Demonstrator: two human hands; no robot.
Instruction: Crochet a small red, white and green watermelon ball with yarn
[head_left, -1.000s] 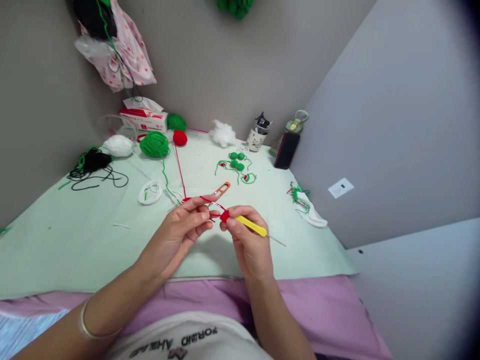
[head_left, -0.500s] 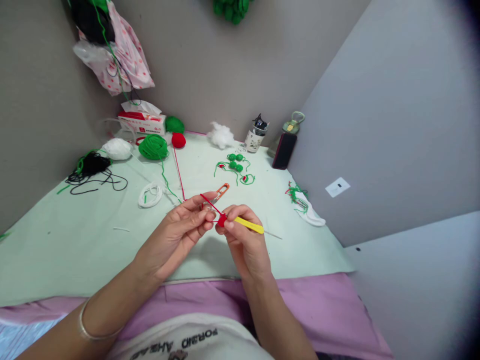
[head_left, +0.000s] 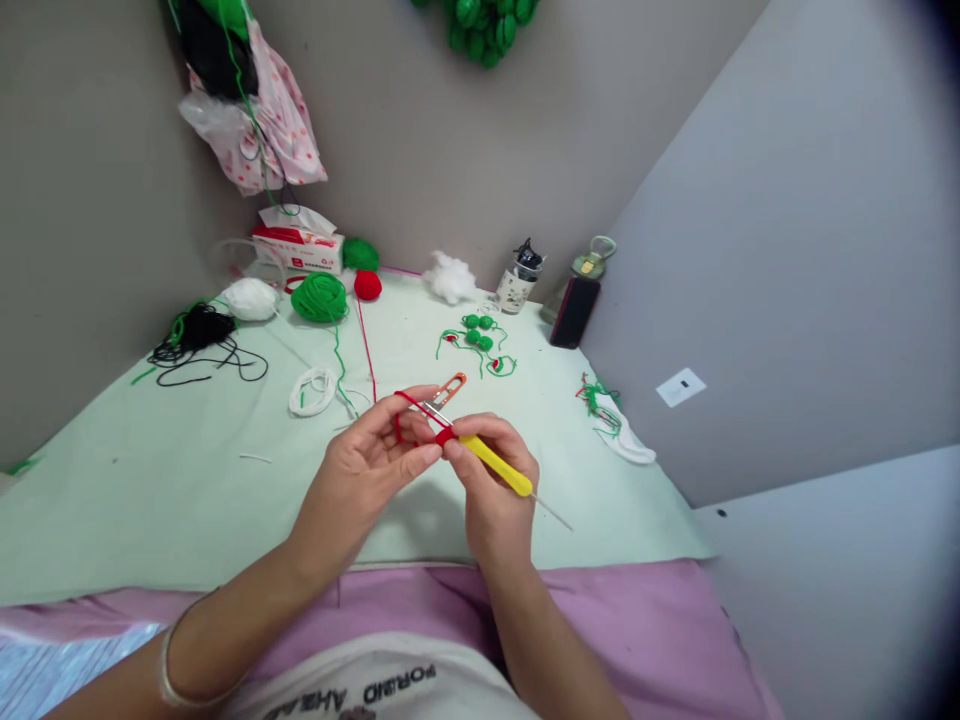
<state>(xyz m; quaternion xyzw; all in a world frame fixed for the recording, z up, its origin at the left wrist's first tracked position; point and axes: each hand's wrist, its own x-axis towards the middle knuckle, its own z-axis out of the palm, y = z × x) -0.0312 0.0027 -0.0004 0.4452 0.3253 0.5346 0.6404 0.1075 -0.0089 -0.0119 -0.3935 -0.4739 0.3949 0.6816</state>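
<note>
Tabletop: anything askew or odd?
Mildly: the black yarn lies in a loose tangle with straggling strands, far left, while the front green ball is neatly wound. Nothing odd visible at the yellow-handled hook.

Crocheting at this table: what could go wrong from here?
1. The thin red yarn strand runs close beside a green yarn strand near the left hand; they might tangle.
2. Red yarn lies over that hand's raised index finger, so it could slip off and lose tension.
3. The orange-handled metal snips lie just beyond the fingers in this view; reaching forward might knock them.
</note>
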